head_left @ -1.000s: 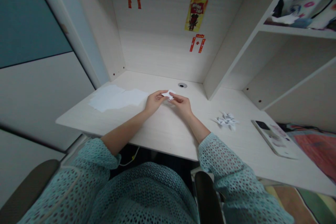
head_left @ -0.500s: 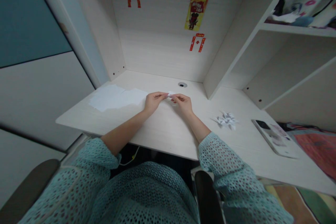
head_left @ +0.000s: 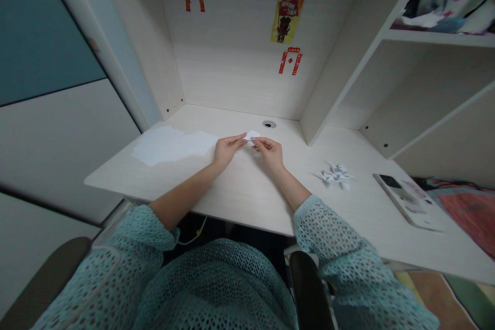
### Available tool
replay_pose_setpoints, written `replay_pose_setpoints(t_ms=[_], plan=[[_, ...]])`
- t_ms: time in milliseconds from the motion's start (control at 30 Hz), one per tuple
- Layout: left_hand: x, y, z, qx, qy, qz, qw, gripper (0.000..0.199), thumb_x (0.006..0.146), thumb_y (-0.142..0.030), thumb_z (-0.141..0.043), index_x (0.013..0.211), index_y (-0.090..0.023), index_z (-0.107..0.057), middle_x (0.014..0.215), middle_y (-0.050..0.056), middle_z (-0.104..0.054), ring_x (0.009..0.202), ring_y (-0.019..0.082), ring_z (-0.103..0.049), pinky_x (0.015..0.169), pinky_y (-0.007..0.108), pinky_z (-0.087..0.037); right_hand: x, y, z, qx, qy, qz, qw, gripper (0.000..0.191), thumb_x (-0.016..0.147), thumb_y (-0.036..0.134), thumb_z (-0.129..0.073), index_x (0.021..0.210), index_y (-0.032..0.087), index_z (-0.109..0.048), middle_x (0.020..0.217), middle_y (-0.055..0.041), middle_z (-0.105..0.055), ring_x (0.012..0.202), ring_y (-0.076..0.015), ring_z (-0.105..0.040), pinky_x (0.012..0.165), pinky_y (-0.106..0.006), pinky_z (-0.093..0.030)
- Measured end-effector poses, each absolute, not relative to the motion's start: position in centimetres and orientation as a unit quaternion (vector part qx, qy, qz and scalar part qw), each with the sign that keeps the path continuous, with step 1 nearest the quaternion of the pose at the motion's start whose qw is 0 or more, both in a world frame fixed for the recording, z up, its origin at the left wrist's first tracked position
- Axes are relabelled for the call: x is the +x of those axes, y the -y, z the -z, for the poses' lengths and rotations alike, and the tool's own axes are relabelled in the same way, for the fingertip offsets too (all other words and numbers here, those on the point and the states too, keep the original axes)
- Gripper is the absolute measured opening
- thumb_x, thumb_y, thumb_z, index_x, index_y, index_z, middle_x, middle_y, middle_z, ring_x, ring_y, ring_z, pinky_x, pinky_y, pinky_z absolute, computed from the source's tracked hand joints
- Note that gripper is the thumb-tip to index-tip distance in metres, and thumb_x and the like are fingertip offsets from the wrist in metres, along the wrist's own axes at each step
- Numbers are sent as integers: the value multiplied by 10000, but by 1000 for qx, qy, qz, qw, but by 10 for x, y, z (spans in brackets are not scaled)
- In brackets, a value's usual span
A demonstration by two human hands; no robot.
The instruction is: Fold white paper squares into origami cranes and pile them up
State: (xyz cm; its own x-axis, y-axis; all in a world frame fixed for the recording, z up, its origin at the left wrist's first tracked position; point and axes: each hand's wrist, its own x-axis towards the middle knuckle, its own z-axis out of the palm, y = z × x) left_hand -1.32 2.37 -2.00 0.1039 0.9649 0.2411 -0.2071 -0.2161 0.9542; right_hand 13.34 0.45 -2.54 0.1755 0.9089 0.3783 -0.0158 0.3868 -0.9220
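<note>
A small piece of folded white paper (head_left: 252, 134) is held between my two hands, above the middle of the desk. My left hand (head_left: 227, 149) pinches its left side between thumb and fingers. On the other side, my right hand (head_left: 269, 151) grips the near right edge with thumb and fingertips. Part of the paper is hidden behind the fingers, so its exact folds cannot be made out. White paper sheets (head_left: 170, 145) lie spread on the desk left of my left hand. To the right rests a cluster of folded white paper pieces (head_left: 335, 175) with pointed tips.
A phone (head_left: 408, 202) lies near the desk's right side. The white desk (head_left: 240, 191) has a round cable hole (head_left: 269, 124) towards its back panel. An upright divider (head_left: 340, 62) rises at the right. Chair armrests (head_left: 309, 289) flank my body.
More of the folded paper shows between my fingers now. My left fingertips have parted slightly around it; both hands stay in nearly the same place.
</note>
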Motion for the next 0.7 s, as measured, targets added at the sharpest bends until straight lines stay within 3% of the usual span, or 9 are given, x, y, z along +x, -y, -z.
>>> replay_pose_setpoints(t_ms=[200, 400, 567, 700], plan=[[-14, -27, 25, 536, -354, -563, 520, 349, 686, -303, -701, 1000, -150, -693, 949, 76, -711, 887, 186, -656, 911, 365, -491, 132, -1, 21, -430, 528, -354, 641, 317, 644, 467, -690, 764, 174, -710, 711, -45, -697, 625, -155, -615, 635, -290, -488], [-14, -25, 23, 552, -357, -569, 494, 342, 669, -332, -715, 963, -158, -708, 1006, 77, -697, 913, 201, -650, 919, 380, -490, 134, -3, 22, -436, 514, -359, 646, 353, 623, 470, -702, 829, 182, -714, 802, -58, -712, 644, -155, -619, 616, -285, -481], [-12, -22, 20, 557, -361, -571, 484, 335, 671, -344, -711, 947, -155, -713, 1006, 74, -697, 928, 205, -645, 926, 378, -486, 135, -5, 24, -444, 509, -360, 643, 313, 644, 466, -687, 730, 166, -712, 670, -44, -688, 601, -150, -604, 583, -268, -445], [-11, -21, 19, 523, -352, -579, 517, 337, 679, -336, -708, 952, -138, -708, 1025, 85, -691, 927, 198, -645, 941, 380, -473, 134, -3, 22, -441, 497, -373, 648, 312, 648, 465, -681, 748, 171, -712, 670, -42, -689, 639, -159, -616, 615, -272, -450]])
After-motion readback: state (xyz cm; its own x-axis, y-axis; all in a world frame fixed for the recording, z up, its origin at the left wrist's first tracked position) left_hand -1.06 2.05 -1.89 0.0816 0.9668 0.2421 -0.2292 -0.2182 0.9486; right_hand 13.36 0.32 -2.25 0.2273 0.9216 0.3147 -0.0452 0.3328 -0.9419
